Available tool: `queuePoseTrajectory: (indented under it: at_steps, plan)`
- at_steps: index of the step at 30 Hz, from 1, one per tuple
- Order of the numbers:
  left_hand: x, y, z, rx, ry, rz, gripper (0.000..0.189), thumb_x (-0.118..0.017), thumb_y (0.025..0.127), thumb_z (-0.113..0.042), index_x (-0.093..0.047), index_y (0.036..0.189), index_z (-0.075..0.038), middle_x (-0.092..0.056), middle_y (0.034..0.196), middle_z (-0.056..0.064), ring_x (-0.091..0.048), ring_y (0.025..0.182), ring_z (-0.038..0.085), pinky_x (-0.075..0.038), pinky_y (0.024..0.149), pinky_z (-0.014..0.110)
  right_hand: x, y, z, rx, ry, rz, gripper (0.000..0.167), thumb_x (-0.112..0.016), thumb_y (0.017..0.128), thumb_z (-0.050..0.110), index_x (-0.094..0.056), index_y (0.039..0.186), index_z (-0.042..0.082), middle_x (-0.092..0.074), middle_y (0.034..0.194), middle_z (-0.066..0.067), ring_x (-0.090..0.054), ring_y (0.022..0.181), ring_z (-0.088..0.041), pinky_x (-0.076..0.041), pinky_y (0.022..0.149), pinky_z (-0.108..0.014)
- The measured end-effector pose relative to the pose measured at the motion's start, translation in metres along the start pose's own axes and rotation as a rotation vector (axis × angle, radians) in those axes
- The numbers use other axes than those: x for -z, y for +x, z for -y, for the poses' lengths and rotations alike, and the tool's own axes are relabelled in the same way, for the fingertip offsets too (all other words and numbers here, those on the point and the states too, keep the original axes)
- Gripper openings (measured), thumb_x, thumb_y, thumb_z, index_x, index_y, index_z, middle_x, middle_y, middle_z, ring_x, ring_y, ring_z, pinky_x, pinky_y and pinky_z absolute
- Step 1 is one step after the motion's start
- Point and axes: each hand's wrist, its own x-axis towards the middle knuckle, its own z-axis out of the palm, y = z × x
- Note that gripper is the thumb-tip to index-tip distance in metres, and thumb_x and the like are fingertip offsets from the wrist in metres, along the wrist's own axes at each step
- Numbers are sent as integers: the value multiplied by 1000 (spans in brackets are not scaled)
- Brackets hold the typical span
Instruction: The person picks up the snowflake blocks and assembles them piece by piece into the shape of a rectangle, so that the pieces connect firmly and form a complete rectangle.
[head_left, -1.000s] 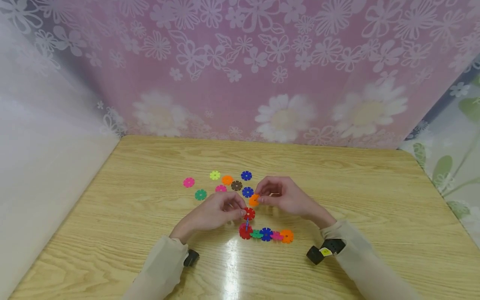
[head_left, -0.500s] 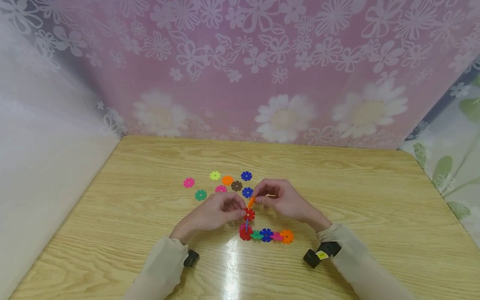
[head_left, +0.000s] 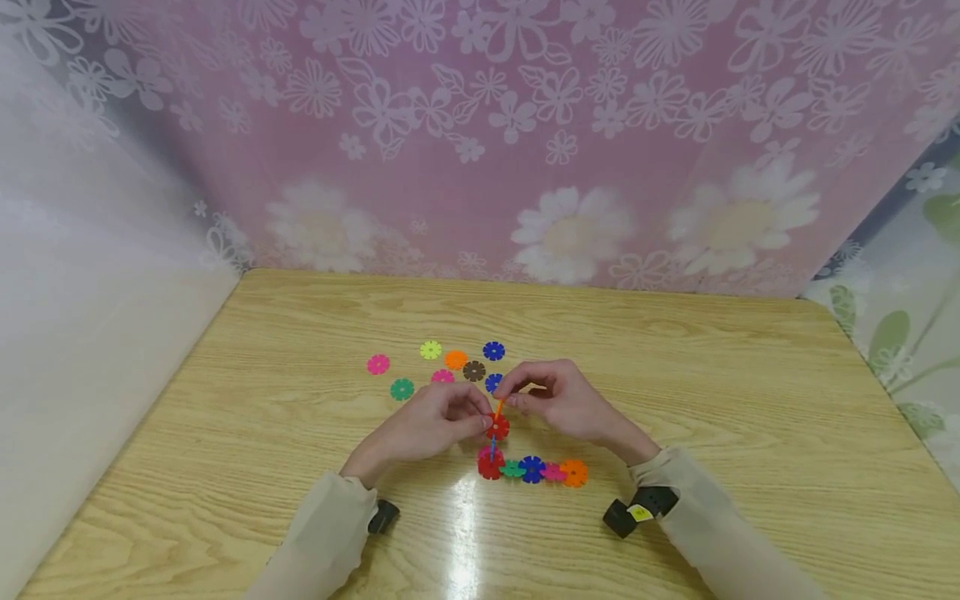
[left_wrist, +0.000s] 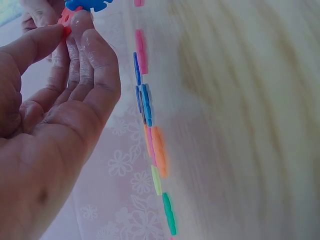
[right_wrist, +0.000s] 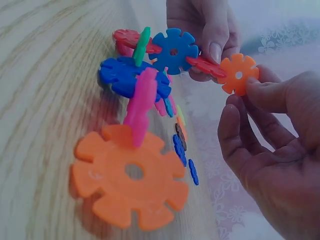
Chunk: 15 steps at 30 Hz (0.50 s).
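Observation:
My left hand (head_left: 431,423) pinches a red notched plastic disc (head_left: 498,428) between thumb and fingers. An orange notched disc (right_wrist: 235,65) is pinched in my right hand (head_left: 566,404), its edge meeting the red disc's edge at an angle. Below the red disc, a blue disc (right_wrist: 173,51) stands on edge, joining it to a row of interlocked discs on the table. That row runs right through a green disc (right_wrist: 143,46), a dark blue disc (right_wrist: 112,77) and a pink disc (right_wrist: 142,107) to a large-looking orange disc (right_wrist: 107,175) at its end.
Loose discs lie beyond my hands: pink (head_left: 378,364), green (head_left: 402,389), yellow (head_left: 431,350), orange (head_left: 455,360), brown (head_left: 474,371) and blue (head_left: 493,351). The wooden table (head_left: 712,375) meets a flowered pink curtain (head_left: 465,192) at its far edge.
My right hand has brought the orange disc left and down to the red disc's edge, turning it from flat-facing to edge-on. My left hand has stayed nearly still.

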Motion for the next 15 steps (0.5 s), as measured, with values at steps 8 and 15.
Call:
queuePoseTrajectory:
  at_steps: [8, 15]
  plan:
    - [0, 0, 0, -35, 4, -5, 8, -62, 101, -18, -68, 105, -13, -73, 96, -1, -70, 88, 19, -55, 72, 29, -5, 0, 2, 24, 13, 3, 15, -64, 96, -5, -75, 103, 3, -73, 106, -16, -69, 96, -20, -62, 88, -31]
    - [-1, 1, 2, -44, -5, 5, 8, -60, 102, -16, -67, 104, -11, -74, 93, 2, -72, 85, 19, -55, 71, 29, -7, -1, 2, 6, 8, -5, 17, -63, 96, -6, -75, 103, 2, -74, 107, -16, -71, 97, -16, -62, 88, -31]
